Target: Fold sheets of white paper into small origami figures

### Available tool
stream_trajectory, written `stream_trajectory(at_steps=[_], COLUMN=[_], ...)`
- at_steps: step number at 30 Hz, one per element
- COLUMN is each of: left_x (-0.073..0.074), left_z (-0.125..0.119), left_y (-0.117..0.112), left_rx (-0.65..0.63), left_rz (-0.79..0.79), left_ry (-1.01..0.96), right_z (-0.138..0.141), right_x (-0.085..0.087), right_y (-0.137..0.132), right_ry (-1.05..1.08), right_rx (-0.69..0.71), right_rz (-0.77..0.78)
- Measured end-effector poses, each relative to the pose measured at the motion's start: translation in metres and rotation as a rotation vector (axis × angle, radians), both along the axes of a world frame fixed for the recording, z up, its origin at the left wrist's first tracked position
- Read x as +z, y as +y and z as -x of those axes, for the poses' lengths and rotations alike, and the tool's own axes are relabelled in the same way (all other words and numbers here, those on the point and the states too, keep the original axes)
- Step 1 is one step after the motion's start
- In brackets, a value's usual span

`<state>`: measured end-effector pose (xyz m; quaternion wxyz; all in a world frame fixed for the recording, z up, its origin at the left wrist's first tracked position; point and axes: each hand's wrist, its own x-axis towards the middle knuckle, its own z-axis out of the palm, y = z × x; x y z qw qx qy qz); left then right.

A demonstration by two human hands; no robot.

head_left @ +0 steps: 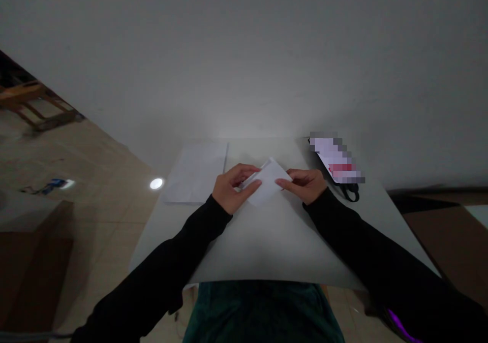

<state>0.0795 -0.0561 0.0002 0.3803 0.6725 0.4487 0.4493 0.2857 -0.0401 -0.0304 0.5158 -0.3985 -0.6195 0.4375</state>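
Note:
A folded piece of white paper [267,183] is held tilted above the middle of the white table [267,251]. My left hand [237,184] pinches its left side, thumb on top and fingers behind. On the right side my right hand [305,183] grips the same paper between thumb and fingers. The fingertips behind the paper are partly hidden. To the left of my left hand lies a stack of white paper sheets [196,173], flat on the table.
A blurred-out flat item [337,160] with a black strap [351,191] rests at the table's back right. A pale wall [244,68] rises behind the table. Left, on the tiled floor [110,200], stands a wooden stool [34,99]. Brown cardboard [450,241] is at right.

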Motion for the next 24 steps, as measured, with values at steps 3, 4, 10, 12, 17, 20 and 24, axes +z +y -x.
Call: stream_trajectory(at_steps=[3,4,10,12,17,20,24], left_x=[-0.004,-0.005,-0.007,-0.009,-0.01,-0.007,-0.005], left_z=[-0.003,-0.004,-0.01,-0.012,-0.019,-0.021,-0.02], left_y=[-0.003,-0.004,-0.011,-0.013,-0.017,-0.018,-0.018], left_rx=[0.05,0.051,-0.012,-0.021,0.06,0.141,0.223], left_rz=[-0.001,0.005,0.065,0.078,0.055,0.039,0.038], left_ry=[0.001,-0.009,-0.001,0.0,-0.149,-0.201,-0.241], right_z=[0.003,0.004,0.006,0.007,0.01,0.012,0.011], right_x=[0.001,0.001,0.004,0.006,0.01,0.012,0.015], right_y=[-0.002,-0.003,-0.003,-0.005,-0.011,-0.015,-0.022], right_ry=[0.085,0.122,0.143,0.118,0.074,0.04,-0.065], right_rx=[-0.076,-0.117,-0.283,-0.32,-0.347,-0.281,-0.174], right_rz=[0.014,0.012,-0.061,-0.102,-0.175,-0.229,-0.314])
